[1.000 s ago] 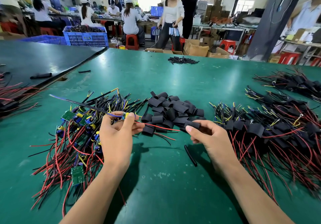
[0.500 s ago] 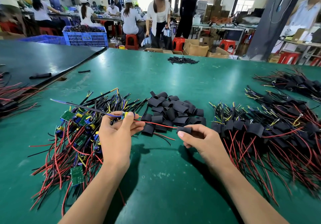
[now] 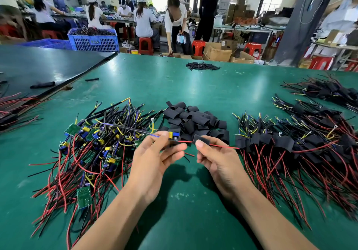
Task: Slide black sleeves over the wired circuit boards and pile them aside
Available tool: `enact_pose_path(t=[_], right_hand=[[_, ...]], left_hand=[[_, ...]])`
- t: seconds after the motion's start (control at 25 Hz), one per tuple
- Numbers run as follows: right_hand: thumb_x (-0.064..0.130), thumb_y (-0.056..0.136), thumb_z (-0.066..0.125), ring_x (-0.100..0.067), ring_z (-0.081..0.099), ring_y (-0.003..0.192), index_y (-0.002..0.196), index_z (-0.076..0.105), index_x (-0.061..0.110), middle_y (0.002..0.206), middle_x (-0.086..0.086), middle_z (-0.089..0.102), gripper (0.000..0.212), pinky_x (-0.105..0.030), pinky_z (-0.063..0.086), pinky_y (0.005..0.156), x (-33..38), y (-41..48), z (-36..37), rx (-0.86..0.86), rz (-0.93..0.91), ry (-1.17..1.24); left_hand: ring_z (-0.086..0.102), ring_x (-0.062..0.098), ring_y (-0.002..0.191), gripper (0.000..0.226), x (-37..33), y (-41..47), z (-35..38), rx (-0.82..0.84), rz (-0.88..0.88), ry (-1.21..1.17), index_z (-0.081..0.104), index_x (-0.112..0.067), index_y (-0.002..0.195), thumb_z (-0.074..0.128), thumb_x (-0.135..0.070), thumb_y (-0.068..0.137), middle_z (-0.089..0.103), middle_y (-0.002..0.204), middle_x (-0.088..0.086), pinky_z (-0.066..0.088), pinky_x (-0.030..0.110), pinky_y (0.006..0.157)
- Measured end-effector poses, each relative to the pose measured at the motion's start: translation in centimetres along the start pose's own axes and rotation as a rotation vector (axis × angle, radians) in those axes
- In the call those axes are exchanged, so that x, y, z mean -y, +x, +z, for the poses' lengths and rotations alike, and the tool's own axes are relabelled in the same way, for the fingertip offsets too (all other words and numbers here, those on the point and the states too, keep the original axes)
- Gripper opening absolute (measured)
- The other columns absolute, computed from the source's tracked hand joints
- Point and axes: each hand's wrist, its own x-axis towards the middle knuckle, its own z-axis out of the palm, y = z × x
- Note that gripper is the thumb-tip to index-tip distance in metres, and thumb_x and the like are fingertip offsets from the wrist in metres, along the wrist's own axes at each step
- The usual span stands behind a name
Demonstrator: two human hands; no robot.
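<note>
Head view, looking down at our two hands over the green bench (image 3: 184, 207). Our left hand (image 3: 153, 164) pinches a wired circuit board (image 3: 173, 135) between the thumb and the curled fingers (image 3: 175, 149). The board's blue and yellow parts show just past the thumb tip, and its dark leads run away up and to the left of the fingers.

Our right hand (image 3: 217, 160) pinches a black sleeve (image 3: 202, 138) between thumb and forefinger. The sleeve sits at the very tips of those fingers, just to the right of the board and a small gap apart from it, not yet over it. A red wire (image 3: 222, 146) leaves the board, goes into the sleeve on the side facing our left fingers, and shows again on the far side, reaching out beyond our right fingers. Both hands are held above the bench, near each other.

Just beyond both sets of fingers lies a heap of loose sleeves (image 3: 193, 119). To the left of our left fingers lies a heap of bare boards (image 3: 93, 147), green, with red and black leads trailing toward us. To the right of our right fingers lies the pile of sleeved boards (image 3: 286, 143), wires fanned out.
</note>
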Motion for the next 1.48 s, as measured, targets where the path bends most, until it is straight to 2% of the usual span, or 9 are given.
enact_pose_path(t=[0.12,0.28,0.4,0.52,0.64,0.92,1.08,1.28,1.48], right_hand=[[0.023,0.06,0.086,-0.014,0.056,0.058,0.089,0.078,0.014,0.068,-0.007,0.063,0.031,-0.021,0.051,0.06,0.0,-0.1,0.1,0.014,-0.022,0.0],[0.022,0.06,0.087,-0.015,0.054,0.058,0.094,0.075,0.009,0.07,-0.006,0.063,0.038,-0.022,0.05,0.06,0.0,0.0,0.1,0.023,-0.01,-0.005],[0.014,0.062,0.09,-0.016,0.054,0.06,0.097,0.074,0.01,0.071,-0.005,0.064,0.038,-0.023,0.048,0.062,0.1,-0.2,0.1,0.031,-0.054,-0.086],[0.009,0.07,0.083,-0.015,0.054,0.06,0.099,0.073,0.011,0.069,-0.003,0.065,0.031,-0.02,0.048,0.062,0.2,-0.5,0.2,0.021,-0.129,-0.232],[-0.001,0.077,0.081,-0.011,0.056,0.059,0.099,0.071,0.009,0.07,0.002,0.068,0.027,-0.017,0.048,0.061,0.3,-0.8,0.4,0.003,-0.181,-0.282],[0.001,0.075,0.083,-0.001,0.065,0.075,0.094,0.071,0.021,0.084,0.009,0.074,0.03,-0.011,0.048,0.069,0.7,-1.8,1.2,-0.034,-0.309,-0.393],[-0.001,0.076,0.082,0.006,0.063,0.069,0.095,0.071,0.018,0.079,0.016,0.072,0.03,-0.006,0.045,0.065,0.9,-2.1,1.4,0.002,-0.343,-0.433],[-0.003,0.076,0.081,-0.001,0.064,0.067,0.093,0.072,0.016,0.075,0.01,0.073,0.027,-0.012,0.048,0.066,1.2,-1.8,1.3,0.072,-0.285,-0.402],[0.009,0.075,0.08,-0.007,0.059,0.06,0.09,0.077,0.023,0.071,0.007,0.07,0.021,-0.016,0.049,0.061,1.0,-1.5,1.1,0.127,-0.213,-0.314]], left_hand=[[0.071,0.022,0.074,0.018,0.5,-0.3,0.1,0.038,-0.066,0.076,0.068,-0.009,0.103,0.066,-0.023,0.09,0.071,0.091,0.006,0.057,0.028,0.062],[0.063,0.016,0.064,0.03,0.3,-0.2,-0.2,0.081,-0.082,0.096,0.071,-0.012,0.1,0.074,-0.027,0.074,0.07,0.088,0.007,0.05,0.023,0.058],[0.06,0.015,0.062,0.03,0.2,0.0,-0.4,0.075,-0.101,0.084,0.072,-0.012,0.101,0.074,-0.025,0.074,0.069,0.083,0.005,0.049,0.023,0.058],[0.06,0.015,0.058,0.031,0.2,0.1,-0.4,0.057,-0.126,0.043,0.071,-0.011,0.103,0.072,-0.022,0.074,0.067,0.075,0.003,0.05,0.023,0.056],[0.06,0.013,0.057,0.027,0.3,0.2,-0.5,0.054,-0.168,0.028,0.068,-0.009,0.109,0.067,-0.017,0.084,0.066,0.074,0.002,0.051,0.022,0.055],[0.053,0.012,0.053,0.021,0.0,0.1,-0.3,0.039,-0.262,-0.017,0.063,-0.014,0.089,0.076,-0.025,0.077,0.06,0.069,0.0,0.045,0.023,0.047],[0.05,0.01,0.051,0.022,-0.2,0.2,-0.5,0.03,-0.284,-0.004,0.064,-0.015,0.082,0.08,-0.025,0.07,0.058,0.066,0.0,0.044,0.022,0.046],[0.049,0.01,0.049,0.015,-0.5,0.4,-0.6,0.051,-0.356,-0.062,0.069,-0.016,0.061,0.08,-0.021,0.069,0.057,0.063,0.0,0.044,0.021,0.045],[0.048,0.011,0.049,0.014,-0.7,0.3,-0.5,0.093,-0.401,-0.091,0.069,-0.014,0.065,0.08,-0.022,0.068,0.056,0.064,-0.001,0.045,0.022,0.045]])
